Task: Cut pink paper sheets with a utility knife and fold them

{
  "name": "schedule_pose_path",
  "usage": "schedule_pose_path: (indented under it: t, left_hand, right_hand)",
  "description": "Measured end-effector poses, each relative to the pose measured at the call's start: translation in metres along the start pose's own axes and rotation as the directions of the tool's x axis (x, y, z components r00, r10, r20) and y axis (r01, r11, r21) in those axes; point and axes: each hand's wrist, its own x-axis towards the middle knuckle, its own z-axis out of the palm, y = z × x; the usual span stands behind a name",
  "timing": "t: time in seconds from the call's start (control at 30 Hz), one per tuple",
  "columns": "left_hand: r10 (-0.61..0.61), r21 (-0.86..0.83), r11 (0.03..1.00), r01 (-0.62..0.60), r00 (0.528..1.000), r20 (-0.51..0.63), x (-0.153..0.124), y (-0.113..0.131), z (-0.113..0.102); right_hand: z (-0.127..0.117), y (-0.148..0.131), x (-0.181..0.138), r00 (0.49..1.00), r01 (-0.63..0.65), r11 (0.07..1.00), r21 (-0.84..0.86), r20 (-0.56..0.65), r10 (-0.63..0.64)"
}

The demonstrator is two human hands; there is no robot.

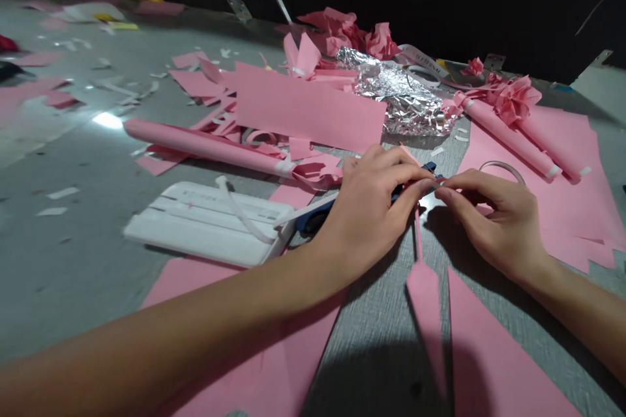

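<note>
My left hand (379, 192) and my right hand (496, 215) meet fingertip to fingertip, each in a pinch. Whatever sits between their fingertips is too small and covered to make out. Below them a pink paper piece (423, 287) lies on the grey surface, its narrow stem running up under my fingers. A dark blue tool (313, 214), probably scissors, is partly hidden beneath my left hand. Left of it rests a white flat plastic case (205, 218) with a pale strip (244, 212) curling over it.
A rolled pink paper tube (210, 146) and a pink sheet (308, 107) lie beyond my left hand. Crumpled silver foil (405, 94) is behind, near a black wall (440, 0). To the right, pink rolls with paper flowers (518, 101) rest on stacked sheets (572, 208).
</note>
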Motion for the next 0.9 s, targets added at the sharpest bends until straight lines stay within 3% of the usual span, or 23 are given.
schedule_pose_path:
  t: [0.5,0.9]
  left_hand:
    - [0.026,-0.024,0.999,-0.025,0.999,0.036,-0.0031,0.0007,-0.0006]
    - [0.153,-0.026,0.988,-0.153,0.988,0.003,-0.0048,-0.0002,-0.0010]
  right_hand:
    - [0.0028,-0.0001,0.0013,0.998,-0.031,0.999,0.028,-0.052,0.032]
    - [0.0000,-0.0011,0.0008,0.997,-0.069,0.994,0.086,-0.013,0.071]
